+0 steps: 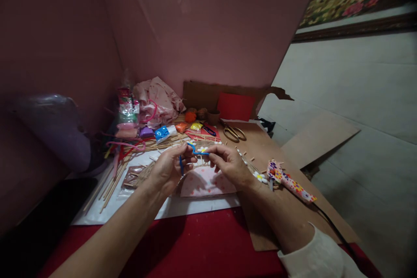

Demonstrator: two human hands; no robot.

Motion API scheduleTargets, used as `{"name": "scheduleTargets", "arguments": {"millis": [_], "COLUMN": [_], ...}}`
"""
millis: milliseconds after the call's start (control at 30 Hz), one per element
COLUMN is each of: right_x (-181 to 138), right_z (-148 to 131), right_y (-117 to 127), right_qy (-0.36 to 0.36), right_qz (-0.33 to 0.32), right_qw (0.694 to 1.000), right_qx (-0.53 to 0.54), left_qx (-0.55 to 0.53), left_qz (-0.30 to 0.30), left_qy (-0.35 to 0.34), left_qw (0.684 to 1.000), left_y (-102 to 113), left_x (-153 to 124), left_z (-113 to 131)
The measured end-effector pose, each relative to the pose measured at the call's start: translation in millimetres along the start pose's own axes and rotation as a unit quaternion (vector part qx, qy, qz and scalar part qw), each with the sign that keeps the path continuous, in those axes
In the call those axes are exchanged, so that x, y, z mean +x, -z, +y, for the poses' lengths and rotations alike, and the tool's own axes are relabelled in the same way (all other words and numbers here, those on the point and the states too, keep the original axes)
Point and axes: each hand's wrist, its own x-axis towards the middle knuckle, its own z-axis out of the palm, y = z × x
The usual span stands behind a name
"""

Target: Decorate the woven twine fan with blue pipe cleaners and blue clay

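Observation:
A bent blue pipe cleaner (196, 152) stretches between my two hands above the worktable. My left hand (169, 164) pinches one side of it, and a loose end hangs below those fingers. The other end sits between the thumb and fingers of my right hand (230, 163). Beneath them lies a pink dotted half-round piece (208, 182) with thin sticks along its upper edge. White flowers with yellow centres, such as this flower (259, 177), stand around it, partly covered by my hands.
A flower-patterned glue gun (289, 182) with a black cord lies on the brown board (270, 143) at right. Gold-handled scissors (233, 132) rest behind. Colourful clay packets (163, 134), wooden sticks (112, 182) and crumpled pink cloth (158, 97) fill the left and back.

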Motion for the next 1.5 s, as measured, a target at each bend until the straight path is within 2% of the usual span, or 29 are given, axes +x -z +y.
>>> {"name": "scheduleTargets", "arguments": {"millis": [367,600,867,1233,1500], "right_x": [-4,-2,-4,-3,-6], "right_z": [-10,-7,-10,-9,-12], "right_y": [0,-1,0,-1,-1], "right_qy": [0.045,0.051,0.004,0.033,0.008], "right_qz": [-0.059,-0.027,0.000,-0.003,0.003], "right_qw": [0.997,0.998,1.000,0.999,1.000], "right_qx": [-0.031,-0.035,0.005,-0.040,-0.028], "left_qx": [0.002,0.005,0.004,0.006,0.009], "left_qz": [-0.001,-0.003,-0.006,-0.003,-0.003], "left_qy": [0.002,0.003,0.002,0.000,0.004], "left_qw": [1.000,1.000,1.000,1.000,1.000], "left_y": [0,-1,1,0,-1], "left_x": [0,0,1,-1,-1], "left_z": [-1,0,-1,-1,-1]}}
